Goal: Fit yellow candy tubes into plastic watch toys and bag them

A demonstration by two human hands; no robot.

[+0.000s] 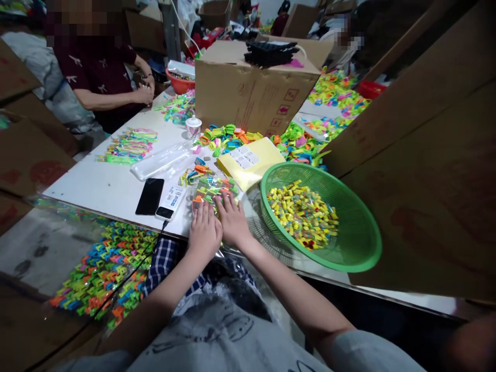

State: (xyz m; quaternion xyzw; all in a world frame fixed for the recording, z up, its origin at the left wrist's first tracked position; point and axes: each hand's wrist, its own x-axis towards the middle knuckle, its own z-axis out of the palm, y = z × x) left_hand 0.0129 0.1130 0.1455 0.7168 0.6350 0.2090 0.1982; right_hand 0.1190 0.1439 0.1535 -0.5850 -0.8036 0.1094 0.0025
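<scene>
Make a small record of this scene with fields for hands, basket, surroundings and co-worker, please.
Left hand: open, touching a clear plastic bag
Right hand: open, touching the same bag
Bag contents: coloured plastic pieces
Basket: green mesh, holding small yellow pieces
Left of bag: black smartphone, device with black cable
Behind bag: yellow packet, lidded cup, cardboard box
Co-worker: hands together, across the table

A black phone [150, 196] lies flat on the desk [89, 181], just beside a small white device [165, 212] with a dark screen; a black cable [165, 225] hangs from it over the edge. A lidded cup [193, 129] stands upright near a cardboard box [251, 93] bearing a black bundle [269, 53]. Beyond the cup: a red basin [179, 87]. Far left, a co-worker [101, 77] in a patterned dark shirt.
</scene>
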